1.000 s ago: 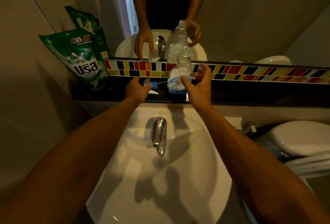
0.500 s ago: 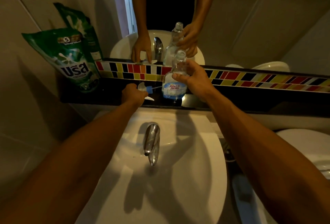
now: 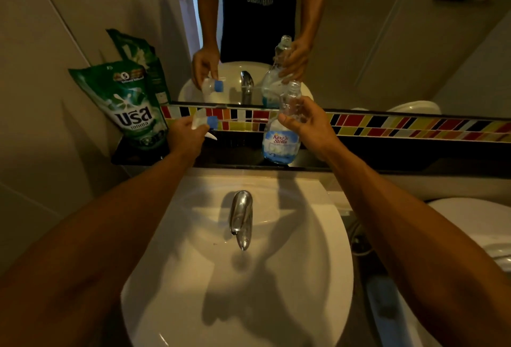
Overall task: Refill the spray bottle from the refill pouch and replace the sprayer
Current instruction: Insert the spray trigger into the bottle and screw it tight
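Observation:
A clear spray bottle [image 3: 282, 136] with a blue-and-white label stands upright on the dark ledge [image 3: 387, 158], its neck uncapped and a little blue liquid at the bottom. My right hand [image 3: 307, 125] grips its upper part. My left hand [image 3: 186, 137] holds the white sprayer head [image 3: 204, 122] with its blue collar, lifted above the ledge to the left of the bottle. A green refill pouch [image 3: 130, 106] leans against the wall at the ledge's left end.
A white sink [image 3: 193, 263] with a chrome tap [image 3: 242, 216] lies below the ledge. A mirror above a coloured tile strip [image 3: 387, 125] reflects my arms and the bottle. A white toilet [image 3: 475, 225] sits at the right.
My right hand has closed around the bottle's upper part. My left hand has raised the sprayer head off the ledge. The camera has moved closer.

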`<control>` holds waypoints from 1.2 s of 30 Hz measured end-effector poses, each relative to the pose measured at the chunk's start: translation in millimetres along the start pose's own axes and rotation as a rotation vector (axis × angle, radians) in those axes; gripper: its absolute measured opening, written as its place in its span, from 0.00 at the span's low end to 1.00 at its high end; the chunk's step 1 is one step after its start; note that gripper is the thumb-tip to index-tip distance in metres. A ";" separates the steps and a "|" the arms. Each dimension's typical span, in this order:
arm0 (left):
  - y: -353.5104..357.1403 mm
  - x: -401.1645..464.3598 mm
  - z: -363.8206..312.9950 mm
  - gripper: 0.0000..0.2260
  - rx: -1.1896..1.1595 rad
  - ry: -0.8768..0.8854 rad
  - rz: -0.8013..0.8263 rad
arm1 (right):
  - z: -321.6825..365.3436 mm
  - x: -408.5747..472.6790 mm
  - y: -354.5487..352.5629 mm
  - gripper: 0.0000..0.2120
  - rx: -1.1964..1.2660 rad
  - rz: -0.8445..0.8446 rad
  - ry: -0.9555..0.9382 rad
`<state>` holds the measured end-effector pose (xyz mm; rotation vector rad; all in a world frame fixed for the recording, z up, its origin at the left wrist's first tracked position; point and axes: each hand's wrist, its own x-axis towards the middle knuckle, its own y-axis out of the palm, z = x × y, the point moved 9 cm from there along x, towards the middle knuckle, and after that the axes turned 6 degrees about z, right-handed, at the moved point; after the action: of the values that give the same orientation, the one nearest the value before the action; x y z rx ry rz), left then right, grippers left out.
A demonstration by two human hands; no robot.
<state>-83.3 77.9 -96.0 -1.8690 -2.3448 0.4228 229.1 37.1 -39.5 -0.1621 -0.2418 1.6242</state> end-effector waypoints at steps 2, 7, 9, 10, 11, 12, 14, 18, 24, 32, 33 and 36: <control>-12.9 2.3 -17.5 0.10 -0.072 0.029 0.017 | 1.7 -8.4 -6.9 0.19 -0.034 0.003 0.010; -38.9 8.2 -67.7 0.14 -0.202 0.064 0.062 | 5.7 -26.2 -21.3 0.18 -0.111 0.009 0.035; -46.3 9.2 -90.2 0.15 -0.256 0.093 0.078 | 7.8 -32.1 -27.5 0.20 -0.155 -0.011 0.048; -50.6 9.7 -101.2 0.16 -0.265 0.111 0.084 | 8.5 -34.7 -30.0 0.22 -0.174 -0.014 0.057; -55.0 10.1 -111.2 0.16 -0.261 0.129 0.086 | 8.6 -37.1 -32.0 0.24 -0.193 -0.012 0.064; -59.3 10.4 -120.6 0.17 -0.255 0.143 0.089 | 9.3 -39.3 -33.8 0.26 -0.214 -0.010 0.073; -66.5 9.2 -137.6 0.17 -0.248 0.167 0.099 | 9.0 -43.3 -36.6 0.27 -0.250 -0.010 0.094; -68.1 -4.6 -164.4 0.12 -0.217 0.238 0.155 | 8.9 -49.7 -36.8 0.27 -0.321 -0.003 0.123; -66.5 -10.5 -172.5 0.19 -0.239 0.260 0.234 | 16.2 -56.3 -30.8 0.23 -0.344 0.013 0.140; -64.1 -13.1 -177.4 0.23 -0.262 0.286 0.294 | 23.4 -57.5 -18.3 0.20 -0.358 0.016 0.132; -63.8 -13.4 -178.4 0.23 -0.262 0.290 0.301 | 25.1 -57.0 -15.9 0.20 -0.361 0.021 0.129; -57.3 -16.7 -184.7 0.23 -0.294 0.306 0.360 | 33.6 -55.5 -5.9 0.22 -0.353 0.049 0.110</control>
<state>-85.2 77.0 98.1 -2.3018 -1.9582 -0.1858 230.2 -19.9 -7.8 -0.5283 -0.4417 1.6045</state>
